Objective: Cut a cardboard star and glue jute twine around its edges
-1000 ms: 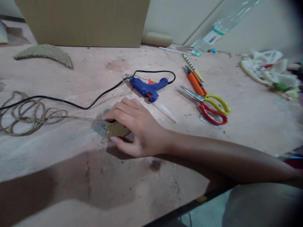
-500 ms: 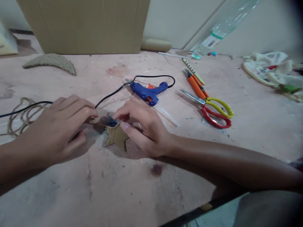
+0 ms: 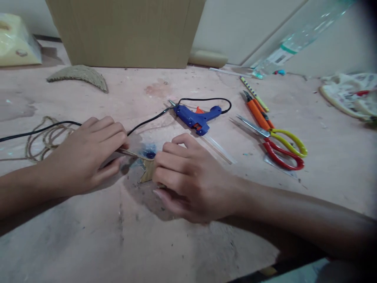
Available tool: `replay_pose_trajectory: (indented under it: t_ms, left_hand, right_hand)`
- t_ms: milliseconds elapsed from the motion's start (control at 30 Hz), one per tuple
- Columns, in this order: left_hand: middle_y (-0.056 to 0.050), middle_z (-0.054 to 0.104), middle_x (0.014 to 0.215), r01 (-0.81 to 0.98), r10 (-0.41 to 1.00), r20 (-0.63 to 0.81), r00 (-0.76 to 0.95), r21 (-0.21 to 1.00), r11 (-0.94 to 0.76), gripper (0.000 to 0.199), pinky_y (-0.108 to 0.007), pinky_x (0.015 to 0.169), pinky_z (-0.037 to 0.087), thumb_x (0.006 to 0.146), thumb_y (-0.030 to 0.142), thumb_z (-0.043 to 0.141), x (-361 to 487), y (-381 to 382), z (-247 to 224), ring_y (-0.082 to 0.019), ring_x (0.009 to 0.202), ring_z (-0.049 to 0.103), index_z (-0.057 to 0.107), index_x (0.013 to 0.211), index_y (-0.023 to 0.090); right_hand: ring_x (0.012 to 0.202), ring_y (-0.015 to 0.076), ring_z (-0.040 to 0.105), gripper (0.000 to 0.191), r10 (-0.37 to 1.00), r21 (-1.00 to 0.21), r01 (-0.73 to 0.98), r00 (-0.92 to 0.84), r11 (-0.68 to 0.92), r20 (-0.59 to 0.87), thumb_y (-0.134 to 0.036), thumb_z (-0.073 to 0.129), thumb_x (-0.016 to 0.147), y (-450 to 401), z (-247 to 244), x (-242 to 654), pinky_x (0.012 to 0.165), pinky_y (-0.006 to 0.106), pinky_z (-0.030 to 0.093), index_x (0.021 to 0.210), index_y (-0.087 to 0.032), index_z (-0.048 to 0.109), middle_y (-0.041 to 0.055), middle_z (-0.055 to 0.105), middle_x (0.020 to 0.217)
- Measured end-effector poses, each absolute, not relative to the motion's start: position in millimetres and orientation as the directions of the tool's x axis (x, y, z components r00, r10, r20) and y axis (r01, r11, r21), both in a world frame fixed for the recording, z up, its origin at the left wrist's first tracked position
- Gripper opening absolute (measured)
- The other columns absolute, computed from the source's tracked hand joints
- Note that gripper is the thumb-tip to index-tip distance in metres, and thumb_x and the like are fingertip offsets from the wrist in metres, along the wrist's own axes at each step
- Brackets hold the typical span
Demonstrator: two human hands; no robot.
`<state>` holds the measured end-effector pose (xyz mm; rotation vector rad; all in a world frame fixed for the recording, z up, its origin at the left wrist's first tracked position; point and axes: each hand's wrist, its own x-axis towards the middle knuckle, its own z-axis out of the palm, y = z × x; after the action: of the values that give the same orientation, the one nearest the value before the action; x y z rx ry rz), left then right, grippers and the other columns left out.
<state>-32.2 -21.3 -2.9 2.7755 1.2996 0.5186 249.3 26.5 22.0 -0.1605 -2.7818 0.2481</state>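
A small cardboard star (image 3: 147, 170) lies low over the table, its right part covered by my right hand (image 3: 188, 179). My right fingers are curled closed around the star's right side. A strand of jute twine (image 3: 132, 153) runs from the star's top edge to my left hand (image 3: 96, 153). My left fingers are closed on that strand; the thumb is tucked below. Loose loops of the twine lie left of that hand. A dark blue stain (image 3: 150, 154) shows on the table just behind the star.
A blue glue gun (image 3: 191, 119) lies behind my hands, its black cord (image 3: 153, 118) crossing leftward. Scissors (image 3: 268, 135), an orange cutter (image 3: 256, 112) and a patterned pencil (image 3: 255, 94) lie right. A twine-covered crescent (image 3: 78, 74), a large cardboard panel (image 3: 126, 33) and a plastic bottle (image 3: 290, 49) stand farther back.
My right hand has moved down from the star's top edge and closed over its right side. My left hand stays on the twine. The whole view has shifted, so things appear farther right.
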Motion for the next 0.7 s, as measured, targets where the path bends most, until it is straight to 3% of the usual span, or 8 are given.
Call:
replay_pose_trajectory:
  t_ms: [133, 400, 567, 633, 700]
  left_hand:
    - [-0.009, 0.068, 0.107, 0.728, 0.730, 0.283, 0.622, 0.134, -0.672, 0.014, -0.047, 0.085, 0.043, 0.112, 0.025, 0.048, -33, -21, -3, -0.030, 0.101, 0.061, 0.061, 0.115, 0.021]
    - [-0.008, 0.070, 0.098, 0.752, 0.751, 0.292, 0.592, 0.136, -0.645, 0.024, -0.044, 0.081, 0.045, 0.114, 0.025, 0.046, -32, -15, -1, -0.029, 0.094, 0.064, 0.064, 0.098, 0.021]
    - [-0.008, 0.071, 0.100, 0.772, 0.779, 0.267, 0.568, 0.157, -0.616, 0.026, -0.045, 0.083, 0.047, 0.115, 0.028, 0.044, -33, -15, 0, -0.029, 0.096, 0.064, 0.065, 0.099, 0.022]
    - [-0.008, 0.071, 0.100, 0.776, 0.785, 0.260, 0.562, 0.162, -0.609, 0.027, -0.045, 0.083, 0.047, 0.115, 0.029, 0.044, -33, -15, 0, -0.029, 0.096, 0.063, 0.065, 0.099, 0.023]
    - [-0.007, 0.072, 0.100, 0.781, 0.793, 0.252, 0.555, 0.171, -0.601, 0.027, -0.045, 0.083, 0.046, 0.115, 0.028, 0.043, -32, -15, 1, -0.029, 0.097, 0.062, 0.065, 0.100, 0.024]
  right_hand:
    - [0.085, 0.0224, 0.049, 0.016, 0.174, -0.233, 0.111, -0.947, 0.966, 0.270, -0.017, 0.063, 0.103, 22, 17, 248, 0.086, 0.044, 0.035, 0.090, -0.014, 0.072, 0.0049, 0.065, 0.093]
    - [0.091, 0.0229, 0.051, 0.023, 0.128, -0.187, 0.097, -0.979, 0.978, 0.159, -0.015, 0.058, 0.115, 16, 23, 250, 0.086, 0.042, 0.030, 0.095, -0.016, 0.070, 0.0057, 0.069, 0.099]
    - [0.098, 0.0206, 0.056, 0.031, -0.018, -0.426, -0.041, -0.998, 0.904, 0.057, -0.015, 0.046, 0.120, 8, 54, 253, 0.095, 0.038, 0.040, 0.101, -0.017, 0.070, 0.0069, 0.073, 0.114]
    - [0.100, 0.0180, 0.057, 0.018, -0.126, -0.541, -0.093, -0.992, 0.835, -0.023, -0.015, 0.061, 0.114, 2, 63, 258, 0.098, 0.033, 0.046, 0.098, -0.018, 0.070, 0.0031, 0.073, 0.113]
    - [0.095, 0.0158, 0.060, 0.018, -0.227, -0.671, -0.130, -0.972, 0.730, -0.058, -0.015, 0.076, 0.105, -4, 67, 267, 0.096, 0.030, 0.051, 0.089, -0.021, 0.068, -0.0014, 0.073, 0.106]
